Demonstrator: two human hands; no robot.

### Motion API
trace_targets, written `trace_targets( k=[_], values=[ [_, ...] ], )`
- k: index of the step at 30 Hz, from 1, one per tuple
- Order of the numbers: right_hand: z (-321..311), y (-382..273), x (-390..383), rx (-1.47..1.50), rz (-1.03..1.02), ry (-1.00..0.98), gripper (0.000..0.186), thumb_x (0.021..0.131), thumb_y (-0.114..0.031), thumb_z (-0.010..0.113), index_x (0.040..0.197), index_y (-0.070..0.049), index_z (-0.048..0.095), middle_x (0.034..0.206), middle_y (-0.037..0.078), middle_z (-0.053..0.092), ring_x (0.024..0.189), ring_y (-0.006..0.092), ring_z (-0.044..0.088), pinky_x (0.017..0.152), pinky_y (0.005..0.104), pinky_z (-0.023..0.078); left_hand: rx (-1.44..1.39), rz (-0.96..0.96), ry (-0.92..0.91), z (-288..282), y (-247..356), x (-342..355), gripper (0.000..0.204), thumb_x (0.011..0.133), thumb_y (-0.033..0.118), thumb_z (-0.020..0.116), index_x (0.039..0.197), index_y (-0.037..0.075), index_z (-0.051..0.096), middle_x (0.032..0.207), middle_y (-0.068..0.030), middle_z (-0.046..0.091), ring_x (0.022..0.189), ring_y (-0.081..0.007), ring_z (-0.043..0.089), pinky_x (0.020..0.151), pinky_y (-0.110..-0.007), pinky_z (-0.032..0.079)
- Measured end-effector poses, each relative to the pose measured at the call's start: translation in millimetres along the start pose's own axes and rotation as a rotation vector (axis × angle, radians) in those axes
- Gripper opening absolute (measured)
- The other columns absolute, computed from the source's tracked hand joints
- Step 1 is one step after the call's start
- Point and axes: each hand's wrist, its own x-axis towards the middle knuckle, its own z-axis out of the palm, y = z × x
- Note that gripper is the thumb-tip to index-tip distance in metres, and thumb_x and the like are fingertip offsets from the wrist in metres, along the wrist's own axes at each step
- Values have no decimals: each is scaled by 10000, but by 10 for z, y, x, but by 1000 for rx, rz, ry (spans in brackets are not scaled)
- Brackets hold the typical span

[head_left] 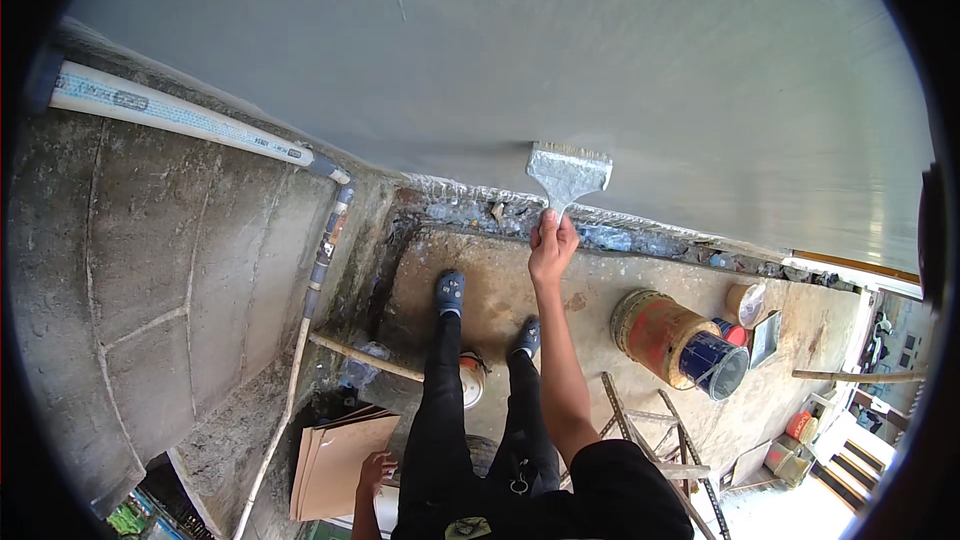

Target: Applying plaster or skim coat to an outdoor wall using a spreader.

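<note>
My right hand (553, 245) is closed round the handle of a wide paintbrush (569, 176), raised in front of me. The brush is coated in pale grey, and its bristles point up against the smooth grey wall (480, 60), near its lower edge. Low on my left side hangs my left hand (376, 472), with loosely bent fingers and nothing visible in it. Beside that hand lean flat brown cardboard sheets (338, 460).
White pipe (180, 122) runs along the left block wall. On the concrete floor are my clogs (450, 292), a small bucket (472, 380), a large red-and-yellow bucket (650, 335), a dark blue bucket (715, 365), a tray (766, 338) and a ladder (660, 420).
</note>
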Motion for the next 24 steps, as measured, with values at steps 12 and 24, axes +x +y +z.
trace_targets(
  k=[12,24],
  values=[
    [-487,1821,447,-538,528,272,406,829,-303,584,623,46,560,516,102,528,417,168,491,401,322,365,69,-23,37,-247,89,-191,307,939,225,359,1143,29,479,961,-175,618,864,-262,622,714,-369,495],
    [-381,-1308,-221,32,46,180,344,917,-231,521,631,-55,445,510,-47,369,422,21,310,373,201,215,102,-48,17,41,452,-67,303,950,232,363,1142,48,507,971,-141,617,895,-255,608,769,-396,473]
  ],
)
